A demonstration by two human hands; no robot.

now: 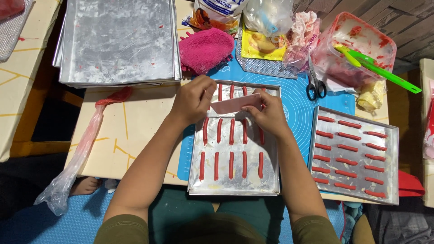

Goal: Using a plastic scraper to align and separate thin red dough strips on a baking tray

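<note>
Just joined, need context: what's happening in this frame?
A person holds a flat pink card between both hands, left hand and right hand, over a metal tray lined with rows of red piped strips. A second tray on the right is also filled with red strips. Behind it sit scissors, a red-smeared plastic tub with a green spatula, a pink cloth, and a stack of bare trays. A used piping bag lies on the left.
</note>
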